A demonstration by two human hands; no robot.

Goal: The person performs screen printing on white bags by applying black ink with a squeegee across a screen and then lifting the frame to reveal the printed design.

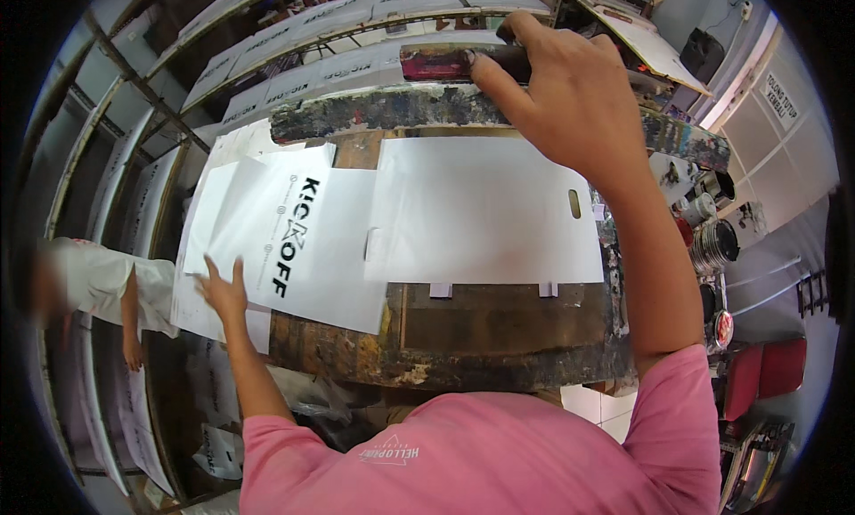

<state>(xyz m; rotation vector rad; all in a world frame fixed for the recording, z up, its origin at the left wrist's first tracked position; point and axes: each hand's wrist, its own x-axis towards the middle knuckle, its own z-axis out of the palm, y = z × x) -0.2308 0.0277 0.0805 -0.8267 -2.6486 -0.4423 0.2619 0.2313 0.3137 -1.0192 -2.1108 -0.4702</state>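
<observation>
My right hand (574, 97) is closed around a dark, ink-stained bar (434, 63) with a magenta patch, at the far side of the table. Just below it runs a thick, paint-crusted frame edge (374, 110). Toward me from that edge, a blank white bag (481, 212) lies flat, its oval handle hole near the right end. At the left, my left hand (223, 292) has its fingers spread at a white bag printed in black (343, 248). That bag overlaps other white sheets; whether my fingertips touch it I cannot tell.
Racks with printed white bags (356, 16) stand behind the table and along the left. A person in a light shirt (125, 288) is at the left. Cans (712, 248) stand to the right, near a red chair (766, 373). The worktable (321, 337) is ink-stained.
</observation>
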